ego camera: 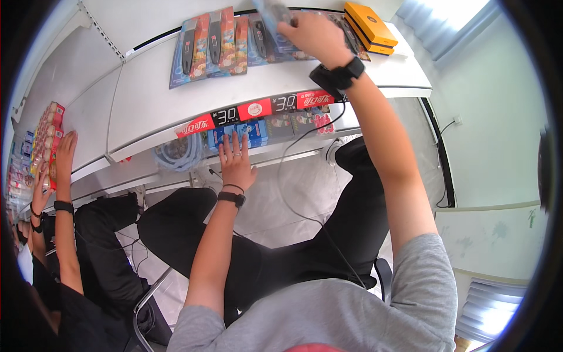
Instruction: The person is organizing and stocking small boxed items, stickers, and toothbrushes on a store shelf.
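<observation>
Near the back of the white shelf, my right hand grips a blurred blister-carded package, held over other packs. Several carded packs with dark-handled tools lie side by side to its left; the kind of tool cannot be told. To its right is a stack of yellow boxes. My left hand is lower, fingers spread, its fingertips at blue packets on the level below the shelf's edge. Whether it presses on them cannot be told.
A red and black label strip runs along the shelf edge. Light blue coiled tubing lies below. At left, a co-worker's hands touch red-capped packs of small bottles. A black cable hangs from my right wrist.
</observation>
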Tool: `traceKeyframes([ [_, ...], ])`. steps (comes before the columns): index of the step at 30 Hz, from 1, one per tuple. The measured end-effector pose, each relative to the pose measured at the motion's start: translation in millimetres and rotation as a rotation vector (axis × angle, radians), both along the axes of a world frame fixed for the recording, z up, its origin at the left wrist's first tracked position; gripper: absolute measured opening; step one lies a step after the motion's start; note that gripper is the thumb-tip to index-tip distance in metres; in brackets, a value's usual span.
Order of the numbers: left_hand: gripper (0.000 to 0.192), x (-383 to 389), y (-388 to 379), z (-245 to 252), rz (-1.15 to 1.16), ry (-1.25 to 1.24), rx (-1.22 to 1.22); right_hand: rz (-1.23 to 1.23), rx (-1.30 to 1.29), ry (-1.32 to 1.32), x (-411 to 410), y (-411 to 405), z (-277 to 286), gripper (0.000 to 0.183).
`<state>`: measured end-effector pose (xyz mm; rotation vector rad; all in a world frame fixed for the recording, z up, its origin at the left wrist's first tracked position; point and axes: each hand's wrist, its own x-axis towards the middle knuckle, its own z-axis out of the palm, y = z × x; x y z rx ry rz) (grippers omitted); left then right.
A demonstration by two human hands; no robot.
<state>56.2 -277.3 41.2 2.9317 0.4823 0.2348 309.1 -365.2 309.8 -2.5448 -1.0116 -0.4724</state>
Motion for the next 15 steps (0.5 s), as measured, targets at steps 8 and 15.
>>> traceKeyframes([
  [8, 0.097, 3.4, 7.7, -8.4, 0.048, 0.186, -0.008, 0.637, 0.216, -0.254, -97.5, -81.9, -43.7, 0.029],
  [15, 0.099, -1.8, 3.8, -4.0, -0.001, 0.041, 0.192, 0.866, -0.322, -0.137, -19.6, -174.6, -157.2, 0.024],
])
